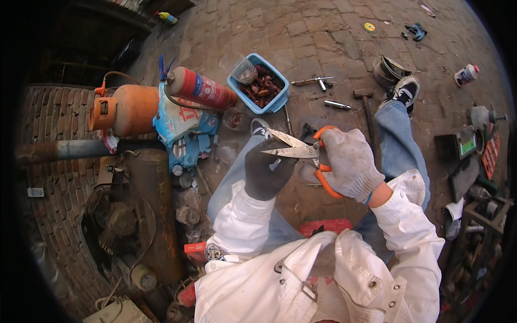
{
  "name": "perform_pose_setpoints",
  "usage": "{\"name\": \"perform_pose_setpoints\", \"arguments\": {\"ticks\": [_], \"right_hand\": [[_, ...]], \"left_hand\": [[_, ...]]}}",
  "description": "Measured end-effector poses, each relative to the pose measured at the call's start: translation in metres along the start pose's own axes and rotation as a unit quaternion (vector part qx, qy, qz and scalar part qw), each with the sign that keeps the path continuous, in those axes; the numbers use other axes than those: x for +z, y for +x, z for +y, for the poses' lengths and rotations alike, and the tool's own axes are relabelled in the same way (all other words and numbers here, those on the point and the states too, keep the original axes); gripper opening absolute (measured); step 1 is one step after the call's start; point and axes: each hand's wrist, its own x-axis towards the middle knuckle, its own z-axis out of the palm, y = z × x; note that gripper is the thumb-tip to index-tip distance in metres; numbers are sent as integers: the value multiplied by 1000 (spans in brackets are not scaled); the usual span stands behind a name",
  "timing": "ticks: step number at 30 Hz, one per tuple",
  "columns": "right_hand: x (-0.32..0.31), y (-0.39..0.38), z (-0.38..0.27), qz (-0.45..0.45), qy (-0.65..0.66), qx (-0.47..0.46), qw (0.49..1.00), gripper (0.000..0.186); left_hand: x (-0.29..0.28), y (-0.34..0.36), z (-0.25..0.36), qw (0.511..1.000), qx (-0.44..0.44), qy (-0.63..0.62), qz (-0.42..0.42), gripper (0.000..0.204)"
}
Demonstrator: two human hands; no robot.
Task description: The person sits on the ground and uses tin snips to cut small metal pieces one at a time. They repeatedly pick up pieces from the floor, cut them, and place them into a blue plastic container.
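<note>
My right hand (347, 161), in a pale grey knit glove, grips the orange handles of metal scissors (299, 151), whose blades are parted and point left. My left hand (267, 169), in a dark glove, is curled just under the blades, its fingertips partly hidden by them; what it holds, if anything, I cannot make out. Both hands are above the paving between my outstretched legs.
At the left are an orange gas cylinder (130, 107), a fire extinguisher (202, 89) and a blue-white bag (180, 121). Ahead sit a blue tub (235, 84) of reddish pieces, hand tools and a hammer (364, 95). A black box (452, 146) and metal clutter lie right.
</note>
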Motion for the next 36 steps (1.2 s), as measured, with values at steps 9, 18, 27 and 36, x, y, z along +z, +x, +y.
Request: {"name": "perform_pose_setpoints", "arguments": {"ticks": [9, 18, 27, 36], "right_hand": [[-6, 0, 3, -19, -11, -51, 998, 45], [2, -5, 9, -60, 68, -72, 993, 50], [15, 10, 46, -170, 826, 270, 464, 29], [15, 9, 35, -69, 568, -6, 820, 21]], "left_hand": [[-6, -10, -21, 977, -54, -199, -53, 38], [-9, -8, -37, 889, -210, -398, -85, 36], [-16, -8, 0, 906, -181, -364, -115, 22], [-10, 3, 9, 899, -205, -309, -232, 24]]}}
